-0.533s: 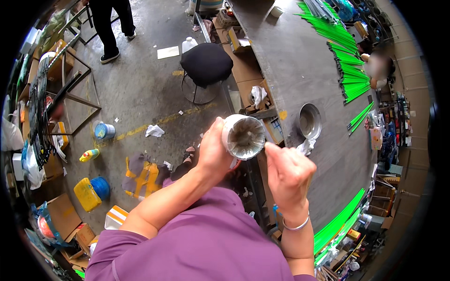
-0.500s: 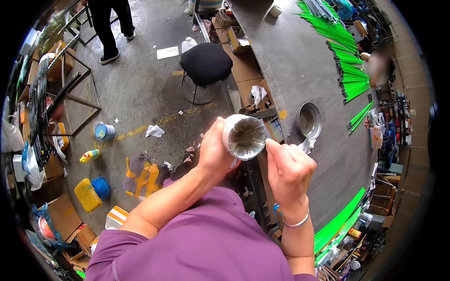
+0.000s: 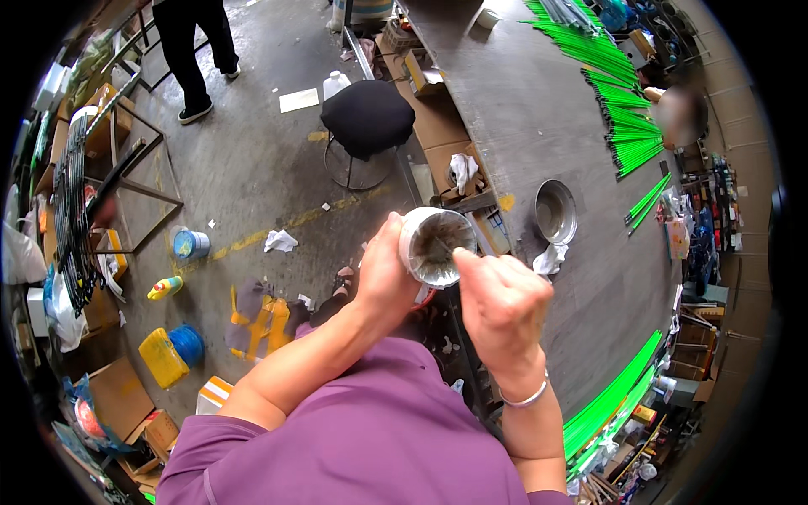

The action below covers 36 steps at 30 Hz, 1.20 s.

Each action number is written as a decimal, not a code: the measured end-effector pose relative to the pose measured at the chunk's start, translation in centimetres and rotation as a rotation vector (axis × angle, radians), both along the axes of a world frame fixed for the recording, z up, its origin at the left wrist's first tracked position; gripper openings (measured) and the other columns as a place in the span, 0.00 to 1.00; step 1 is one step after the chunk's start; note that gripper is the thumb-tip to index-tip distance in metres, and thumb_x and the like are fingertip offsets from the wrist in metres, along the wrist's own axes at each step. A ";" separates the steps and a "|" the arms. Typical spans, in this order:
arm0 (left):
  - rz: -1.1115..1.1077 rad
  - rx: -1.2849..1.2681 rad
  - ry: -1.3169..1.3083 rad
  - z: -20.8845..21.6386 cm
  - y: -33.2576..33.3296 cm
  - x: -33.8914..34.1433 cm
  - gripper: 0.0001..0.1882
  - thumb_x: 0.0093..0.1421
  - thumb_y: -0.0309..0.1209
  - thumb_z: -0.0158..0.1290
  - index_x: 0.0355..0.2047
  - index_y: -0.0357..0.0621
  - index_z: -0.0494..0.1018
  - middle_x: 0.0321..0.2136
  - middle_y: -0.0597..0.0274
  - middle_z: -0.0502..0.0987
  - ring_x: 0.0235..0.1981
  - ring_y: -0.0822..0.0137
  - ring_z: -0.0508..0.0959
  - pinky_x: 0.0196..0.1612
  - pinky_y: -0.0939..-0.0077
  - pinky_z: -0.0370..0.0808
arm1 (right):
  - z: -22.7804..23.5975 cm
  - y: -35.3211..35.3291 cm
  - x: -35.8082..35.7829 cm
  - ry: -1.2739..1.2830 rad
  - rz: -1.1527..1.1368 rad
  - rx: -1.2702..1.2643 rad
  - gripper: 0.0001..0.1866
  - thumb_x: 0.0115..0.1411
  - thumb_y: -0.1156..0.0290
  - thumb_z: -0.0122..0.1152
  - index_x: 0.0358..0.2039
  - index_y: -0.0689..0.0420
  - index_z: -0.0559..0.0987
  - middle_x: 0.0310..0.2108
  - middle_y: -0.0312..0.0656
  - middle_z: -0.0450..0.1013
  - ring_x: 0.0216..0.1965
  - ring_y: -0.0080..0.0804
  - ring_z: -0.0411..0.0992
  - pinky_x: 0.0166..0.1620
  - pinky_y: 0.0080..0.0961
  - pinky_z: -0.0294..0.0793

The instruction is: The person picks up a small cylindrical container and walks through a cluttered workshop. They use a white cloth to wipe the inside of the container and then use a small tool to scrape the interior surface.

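My left hand (image 3: 385,265) is wrapped round the side of a white tub (image 3: 412,252), tilted so that its mouth faces me. Its inside is grey and streaked, with a ragged, wet-looking lining. My right hand (image 3: 505,303) is closed in a pinch at the tub's right rim. From its fingertips a thin stick (image 3: 443,245) seems to reach into the tub; it shows only faintly, and the rest is hidden by the fingers. A round metal bowl (image 3: 556,212) stands on the grey table to the right, with a crumpled white tissue (image 3: 550,259) beside it.
Bundles of green rods (image 3: 631,135) lie along the far side of the table (image 3: 513,109), more at its near right. A black-covered stool (image 3: 368,118) stands ahead. On the floor at left are a blue can (image 3: 191,243), a yellow container (image 3: 162,358) and a metal rack. Another person (image 3: 198,50) stands far left.
My right hand has moved left and slightly down, so its fingertips now overlap the tub's mouth. My left hand and the tub have barely shifted.
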<state>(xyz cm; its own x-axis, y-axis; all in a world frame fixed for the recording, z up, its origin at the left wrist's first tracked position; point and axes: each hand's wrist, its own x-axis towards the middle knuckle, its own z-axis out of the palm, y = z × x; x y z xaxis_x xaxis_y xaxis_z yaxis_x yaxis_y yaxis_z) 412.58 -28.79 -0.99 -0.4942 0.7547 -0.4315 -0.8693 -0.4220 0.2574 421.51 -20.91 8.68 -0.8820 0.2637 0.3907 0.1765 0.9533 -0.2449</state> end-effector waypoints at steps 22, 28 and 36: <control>0.005 0.062 0.028 -2.4 0.0 -0.1 0.22 0.70 0.44 0.34 0.42 0.39 0.71 0.40 0.56 0.77 0.41 0.63 0.76 0.48 0.64 0.73 | 0.5 -0.2 1.2 -0.192 -0.074 0.011 0.05 0.49 0.76 0.64 0.25 0.57 0.76 0.16 0.39 0.67 0.19 0.37 0.67 0.23 0.31 0.65; -0.066 -0.103 0.183 -2.8 0.3 0.3 0.24 0.70 0.46 0.32 0.43 0.39 0.71 0.41 0.55 0.77 0.41 0.62 0.76 0.47 0.65 0.73 | 0.8 0.1 1.1 -0.161 -0.053 0.024 0.04 0.49 0.77 0.64 0.26 0.57 0.76 0.19 0.39 0.66 0.21 0.37 0.67 0.24 0.31 0.65; -0.060 -0.021 0.124 -2.7 0.3 0.5 0.24 0.70 0.46 0.31 0.43 0.38 0.70 0.40 0.54 0.76 0.41 0.62 0.75 0.48 0.64 0.72 | -0.2 -0.1 0.3 0.095 -0.043 -0.125 0.08 0.46 0.79 0.62 0.21 0.55 0.71 0.20 0.38 0.64 0.23 0.35 0.67 0.23 0.30 0.66</control>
<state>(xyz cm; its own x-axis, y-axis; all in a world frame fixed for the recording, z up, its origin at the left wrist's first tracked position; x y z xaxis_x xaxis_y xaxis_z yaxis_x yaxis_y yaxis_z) 413.07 -28.46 -3.67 -0.4994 0.7755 -0.3862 -0.8535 -0.3638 0.3731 421.81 -20.99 8.48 -0.8296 0.3517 0.4338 0.1866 0.9067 -0.3783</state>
